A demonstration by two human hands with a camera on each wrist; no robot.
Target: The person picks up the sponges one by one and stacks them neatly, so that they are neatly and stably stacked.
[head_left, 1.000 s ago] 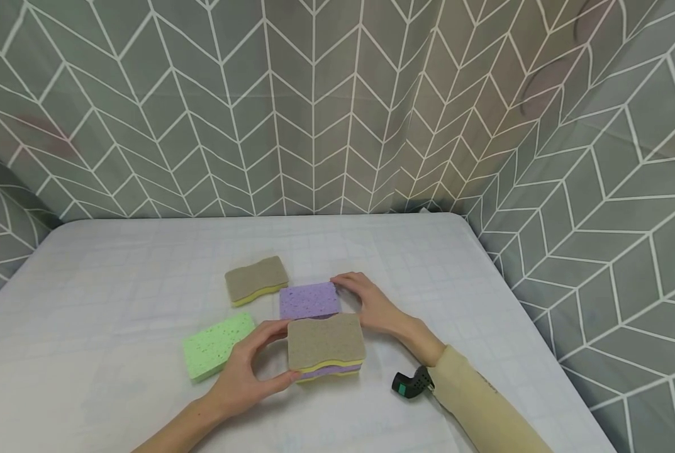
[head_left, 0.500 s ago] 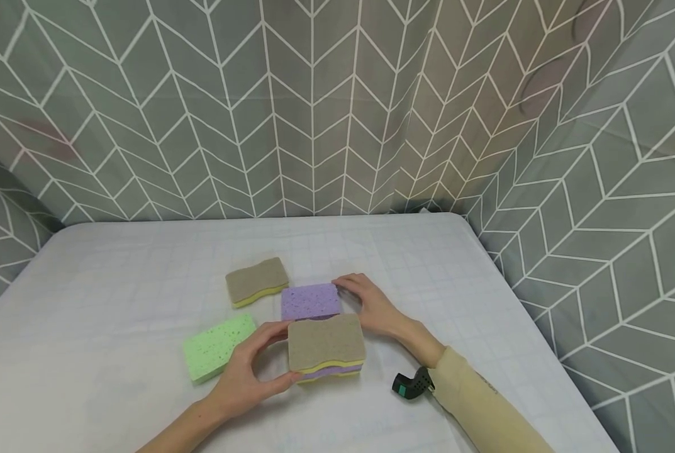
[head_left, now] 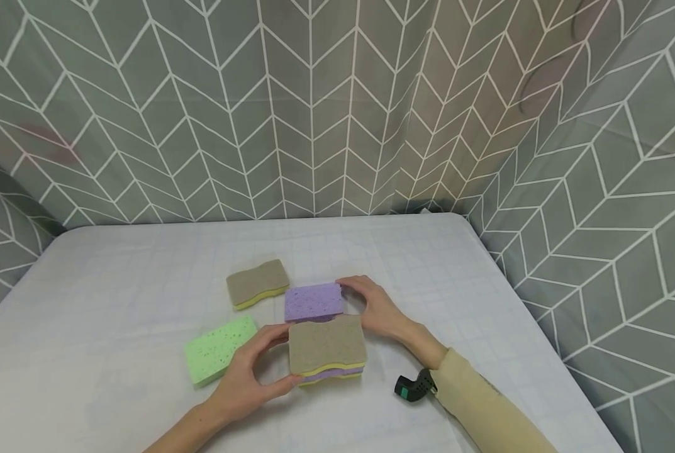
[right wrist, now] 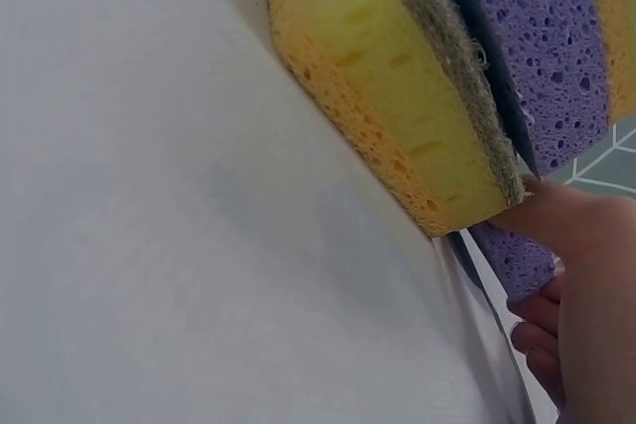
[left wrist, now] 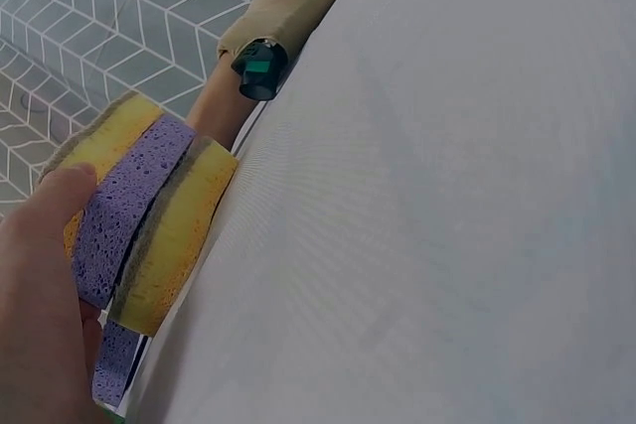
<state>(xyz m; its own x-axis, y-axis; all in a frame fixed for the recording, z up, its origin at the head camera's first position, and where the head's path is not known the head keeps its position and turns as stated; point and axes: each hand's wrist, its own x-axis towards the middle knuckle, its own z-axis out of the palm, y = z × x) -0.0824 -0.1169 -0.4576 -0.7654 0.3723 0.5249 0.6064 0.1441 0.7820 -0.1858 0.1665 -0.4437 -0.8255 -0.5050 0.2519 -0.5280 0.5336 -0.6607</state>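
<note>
In the head view, a stack of sponges (head_left: 327, 346) stands near the table's front, a tan-topped yellow sponge above a purple layer and another yellow one. My left hand (head_left: 241, 380) holds this stack from the left, thumb at its near edge and fingers behind. Behind the stack lies a purple sponge (head_left: 313, 302). My right hand (head_left: 379, 308) grips that sponge at its right end, fingers at the far corner; the stack hides the thumb in the head view. In the right wrist view the thumb is close to the stack's lower sponge (right wrist: 388, 76).
A green sponge (head_left: 218, 349) lies left of the stack, near my left hand. Farther back is a tan-and-yellow sponge (head_left: 258, 283). A small black device (head_left: 415, 385) sits at the right sleeve (head_left: 484, 402). Patterned curtains (head_left: 314, 107) border the white table (head_left: 116, 302).
My right hand and the purple sponge have shifted slightly to the right. The left hand and the stack stay almost still. The head view has moved very slightly.
</note>
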